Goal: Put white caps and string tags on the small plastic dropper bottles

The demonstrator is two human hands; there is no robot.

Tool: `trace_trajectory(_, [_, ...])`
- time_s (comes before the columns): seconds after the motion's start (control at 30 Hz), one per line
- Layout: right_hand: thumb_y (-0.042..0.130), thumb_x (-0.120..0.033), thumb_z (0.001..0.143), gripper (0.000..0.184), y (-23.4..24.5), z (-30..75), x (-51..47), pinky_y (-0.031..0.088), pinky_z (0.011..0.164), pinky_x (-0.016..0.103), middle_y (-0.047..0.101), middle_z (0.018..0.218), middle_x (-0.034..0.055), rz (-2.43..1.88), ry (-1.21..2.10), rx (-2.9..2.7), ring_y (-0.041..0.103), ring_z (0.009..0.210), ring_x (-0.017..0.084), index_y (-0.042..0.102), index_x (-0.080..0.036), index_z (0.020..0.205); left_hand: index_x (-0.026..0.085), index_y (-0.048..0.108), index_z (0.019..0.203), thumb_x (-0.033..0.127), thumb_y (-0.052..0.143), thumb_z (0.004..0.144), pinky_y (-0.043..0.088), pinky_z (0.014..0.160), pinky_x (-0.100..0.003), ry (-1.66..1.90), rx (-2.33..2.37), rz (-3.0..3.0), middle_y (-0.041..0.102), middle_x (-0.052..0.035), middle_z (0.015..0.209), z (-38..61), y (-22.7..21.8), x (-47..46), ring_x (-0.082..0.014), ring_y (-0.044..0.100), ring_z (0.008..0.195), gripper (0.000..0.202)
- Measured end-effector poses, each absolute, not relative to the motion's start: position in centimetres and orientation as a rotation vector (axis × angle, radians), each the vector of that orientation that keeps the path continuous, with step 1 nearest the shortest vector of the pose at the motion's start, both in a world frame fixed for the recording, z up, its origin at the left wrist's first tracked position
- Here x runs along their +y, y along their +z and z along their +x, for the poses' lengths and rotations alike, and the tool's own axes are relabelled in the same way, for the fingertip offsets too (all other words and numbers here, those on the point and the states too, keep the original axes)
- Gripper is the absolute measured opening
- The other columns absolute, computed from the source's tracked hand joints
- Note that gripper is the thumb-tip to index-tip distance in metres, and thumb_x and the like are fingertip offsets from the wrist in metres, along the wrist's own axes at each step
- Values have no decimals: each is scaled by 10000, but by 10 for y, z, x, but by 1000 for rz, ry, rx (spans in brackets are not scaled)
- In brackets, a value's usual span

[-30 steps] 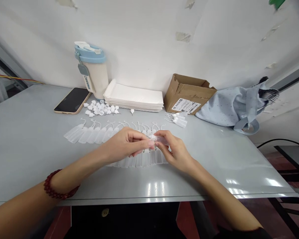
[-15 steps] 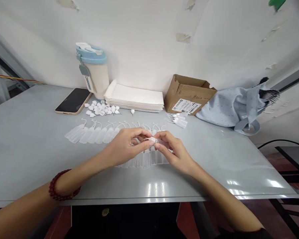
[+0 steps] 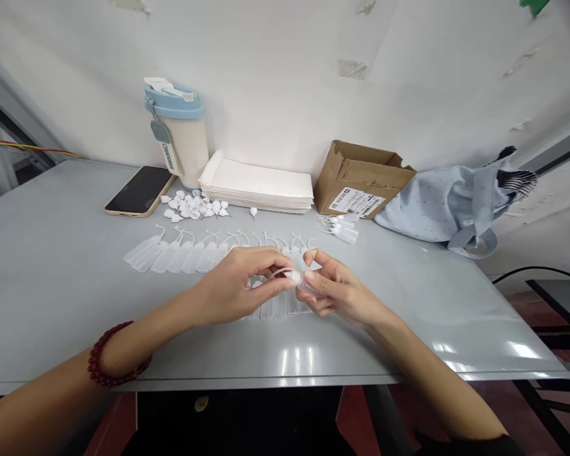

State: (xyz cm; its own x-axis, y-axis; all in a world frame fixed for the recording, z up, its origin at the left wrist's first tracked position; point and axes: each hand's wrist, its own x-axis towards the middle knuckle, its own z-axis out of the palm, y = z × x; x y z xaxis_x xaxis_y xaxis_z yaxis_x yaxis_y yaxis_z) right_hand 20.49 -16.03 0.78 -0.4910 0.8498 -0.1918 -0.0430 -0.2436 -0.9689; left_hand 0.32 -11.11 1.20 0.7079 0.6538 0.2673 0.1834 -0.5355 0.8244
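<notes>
Between my hands, above the grey table, is a small translucent squeeze bottle (image 3: 308,289) with a white cap and a thin bent tube. My left hand (image 3: 254,280) pinches the cap between thumb and fingers, and the tube curves back toward its palm. My right hand (image 3: 339,288) is closed on the bottle's body, which its fingers partly hide. Under and beyond the hands lie rows of similar bottles (image 3: 185,256) with curved tubes; the nearer row (image 3: 275,307) is partly covered by my hands.
A pile of white caps (image 3: 192,206) lies by a phone (image 3: 140,191) and a tumbler (image 3: 185,145). Behind are stacked white envelopes (image 3: 256,183), a cardboard box (image 3: 361,180) and a light blue cloth bag (image 3: 432,206). A few bottles (image 3: 343,232) sit in front of the box.
Both hands have come slightly nearer with the bottle. My right hand has shifted its grip, its index finger now lifted away, and the bent tube shows more clearly.
</notes>
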Motion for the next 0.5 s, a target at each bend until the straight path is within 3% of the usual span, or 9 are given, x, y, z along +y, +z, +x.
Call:
trace_trajectory(0.1, [450, -477, 928, 256, 5, 205, -161, 289, 433, 200, 451, 625, -81, -1068, 1536, -1535, 304, 449, 67, 323, -260, 979, 181, 673, 902, 312, 593, 854, 510, 680, -223, 721, 694, 1994, 694, -19, 827, 3, 15, -112, -121, 619, 718, 161])
trace_trajectory(0.2, [563, -392, 889, 254, -3, 204, -161, 445, 546, 275, 557, 733, -6, -1143, 719, -1850, 525, 618, 139, 430, -238, 1040, 163, 663, 869, 347, 607, 843, 518, 624, -225, 711, 773, 1790, 676, -5, 704, 3, 17, -110, -122, 624, 639, 194])
trace_trajectory(0.3, [575, -253, 893, 200, -11, 205, -159, 495, 619, 307, 624, 840, 59, -1055, 84, -2031, 598, 727, 179, 516, -214, 1080, 150, 658, 845, 352, 615, 842, 517, 599, -230, 686, 788, 1665, 664, 0, 637, 3, 16, -107, -124, 625, 599, 206])
trace_trajectory(0.4, [527, -175, 914, 235, -14, 207, -157, 486, 581, 285, 633, 817, 66, -981, -94, -2093, 589, 691, 170, 527, -184, 1148, 144, 661, 818, 336, 617, 842, 514, 577, -227, 678, 782, 1619, 667, -2, 615, 5, 15, -105, -118, 618, 568, 198])
trace_trajectory(0.5, [523, -178, 913, 197, -11, 207, -159, 457, 548, 271, 610, 741, 46, -993, -16, -2083, 536, 622, 151, 568, -159, 1104, 142, 657, 812, 321, 620, 840, 528, 585, -224, 697, 774, 1615, 661, 2, 605, 6, 15, -107, -113, 615, 563, 185])
